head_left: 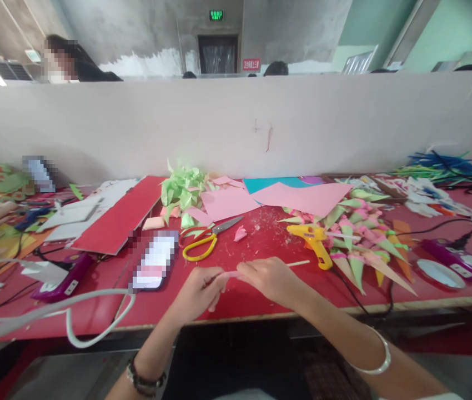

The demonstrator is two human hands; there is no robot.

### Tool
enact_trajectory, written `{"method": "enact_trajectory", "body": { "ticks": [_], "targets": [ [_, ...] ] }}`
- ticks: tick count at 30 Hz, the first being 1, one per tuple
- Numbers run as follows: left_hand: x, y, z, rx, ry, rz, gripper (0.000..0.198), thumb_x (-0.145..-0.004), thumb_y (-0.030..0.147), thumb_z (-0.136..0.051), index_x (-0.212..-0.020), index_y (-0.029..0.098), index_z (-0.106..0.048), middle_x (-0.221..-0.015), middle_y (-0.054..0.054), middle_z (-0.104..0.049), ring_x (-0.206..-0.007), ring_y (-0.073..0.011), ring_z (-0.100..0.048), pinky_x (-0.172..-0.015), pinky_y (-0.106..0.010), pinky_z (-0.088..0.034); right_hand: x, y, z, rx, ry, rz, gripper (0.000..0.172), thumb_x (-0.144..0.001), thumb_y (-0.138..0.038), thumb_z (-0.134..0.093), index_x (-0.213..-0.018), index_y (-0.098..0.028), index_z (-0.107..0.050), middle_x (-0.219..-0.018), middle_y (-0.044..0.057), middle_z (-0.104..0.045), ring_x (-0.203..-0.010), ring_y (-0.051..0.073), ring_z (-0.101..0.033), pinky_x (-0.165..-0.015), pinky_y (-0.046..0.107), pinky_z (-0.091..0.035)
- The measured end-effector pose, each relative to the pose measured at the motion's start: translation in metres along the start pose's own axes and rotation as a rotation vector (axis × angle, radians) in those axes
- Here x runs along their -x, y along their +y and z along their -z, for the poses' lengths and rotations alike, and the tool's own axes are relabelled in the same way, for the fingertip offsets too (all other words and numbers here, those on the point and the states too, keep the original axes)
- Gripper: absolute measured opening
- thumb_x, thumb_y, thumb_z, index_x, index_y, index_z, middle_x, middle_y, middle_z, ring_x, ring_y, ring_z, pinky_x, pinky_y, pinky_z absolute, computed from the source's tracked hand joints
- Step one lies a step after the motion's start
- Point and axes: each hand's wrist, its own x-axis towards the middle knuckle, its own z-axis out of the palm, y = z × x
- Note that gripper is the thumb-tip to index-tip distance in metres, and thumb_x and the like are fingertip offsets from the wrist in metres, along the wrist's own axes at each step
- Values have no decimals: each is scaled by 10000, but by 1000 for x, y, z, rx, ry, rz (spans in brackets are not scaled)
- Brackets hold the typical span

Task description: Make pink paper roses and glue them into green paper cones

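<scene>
Near the front edge of the red table (256, 303), my left hand (201, 289) and my right hand (270, 279) meet, both closed on a small strip of pink paper (231, 274). The strip stretches between my fingertips; its ends are hidden by the fingers. A thin pale stick (299, 263) lies just beyond my right hand. Ahead of the hands are a folded pink paper piece (240, 233) and scissors (200, 246) with yellow and red handles. To the right, a yellow glue gun (313, 243) rests beside a heap of green and pink paper cones (358, 230).
A phone (155, 261) lies left of my hands. Behind are pink paper sheets (230, 203), crumpled green paper pieces (181, 186) and a red board (115, 216). Purple power strips (456, 260) with cables sit on both sides. A white partition (219, 122) closes off the back.
</scene>
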Motion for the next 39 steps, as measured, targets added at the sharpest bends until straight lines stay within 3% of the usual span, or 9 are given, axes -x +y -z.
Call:
{"method": "enact_trajectory", "body": {
  "ticks": [9, 14, 17, 26, 33, 39],
  "targets": [
    [1, -11, -9, 99, 30, 58, 369, -861, 415, -331, -591, 174, -403, -356, 75, -403, -345, -63, -380, -441, -175, -317, 1, -1, -8, 38, 3, 25, 170, -897, -212, -365, -799, -175, -498, -604, -11, -564, -566, 113, -531, -471, 253, -196],
    [-1, -17, -16, 14, 136, 11, 363, -859, 387, -355, -582, 163, -425, -436, 52, -446, -439, -72, -444, -499, -179, -346, 2, -1, -9, 20, -36, -18, 150, -891, -234, -387, -805, -181, -499, -619, -14, -573, -579, 116, -547, -470, 250, -205],
    [-2, -19, -16, -6, 190, -17, 253, -837, 366, -408, -712, 163, -490, -541, 45, -491, -490, -80, -477, -506, -183, -364, 3, -3, -10, 8, -55, -21, 166, -898, -236, -370, -812, -179, -500, -625, -7, -579, -586, 117, -554, -464, 245, -209],
    [-4, -20, -13, 55, 159, -32, 190, -779, 344, -512, -774, 156, -541, -633, 18, -563, -552, -93, -532, -556, -197, -424, 3, -10, -18, 12, -50, -21, 198, -901, -276, -351, -872, -175, -518, -649, 22, -609, -599, 136, -590, -470, 222, -281],
    [3, -30, 1, 120, 370, -8, 196, -735, 345, -564, -747, 151, -539, -668, 12, -559, -593, -93, -526, -582, -201, -439, 12, 0, -19, -213, -77, -247, 372, -866, -345, -409, -1189, -164, -435, -899, 90, -659, -778, 186, -632, -609, 249, -447],
    [9, -47, 17, 214, 573, 77, 250, -700, 385, -585, -782, 155, -531, -746, -12, -594, -707, -126, -565, -649, -227, -462, 32, 23, -45, -353, 65, -499, 373, -809, -105, -359, -1164, -148, -465, -1054, 118, -578, -1017, 200, -532, -854, 369, -449]
  ]
}}
